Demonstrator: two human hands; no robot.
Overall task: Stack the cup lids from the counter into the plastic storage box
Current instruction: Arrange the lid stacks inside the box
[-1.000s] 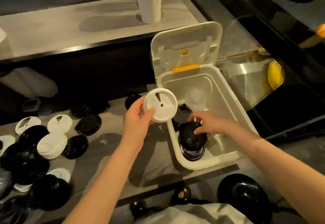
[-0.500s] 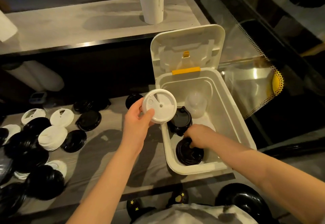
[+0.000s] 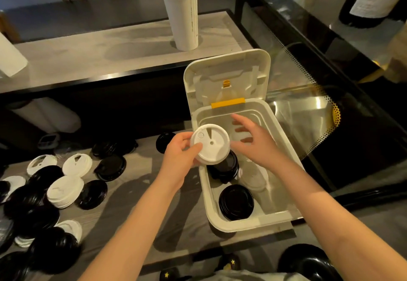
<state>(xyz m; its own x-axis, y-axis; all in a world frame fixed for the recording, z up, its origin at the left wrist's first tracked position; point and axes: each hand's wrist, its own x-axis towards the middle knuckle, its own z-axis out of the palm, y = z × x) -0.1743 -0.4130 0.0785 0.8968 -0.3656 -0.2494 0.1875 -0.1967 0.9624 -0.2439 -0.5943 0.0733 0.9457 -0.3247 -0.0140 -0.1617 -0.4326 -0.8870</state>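
My left hand (image 3: 179, 154) grips a white cup lid (image 3: 210, 143) by its left rim, held over the near-left edge of the white plastic storage box (image 3: 248, 223). The box's hinged cover (image 3: 226, 75) stands open at the back. Inside the box a stack of black lids (image 3: 236, 202) sits at the near end and another black stack (image 3: 224, 168) lies under the white lid. My right hand (image 3: 255, 142) hovers empty above the box's middle, fingers spread, just right of the white lid.
Several black and white lids (image 3: 44, 192) lie scattered on the grey counter (image 3: 132, 192) at the left. A tall white tube (image 3: 182, 9) stands on the raised shelf behind. A glass case (image 3: 308, 104) borders the box on the right.
My right hand has let go of the black lid stack at the box's near end and risen, fingers open, beside the white lid. The left hand keeps holding the white lid.
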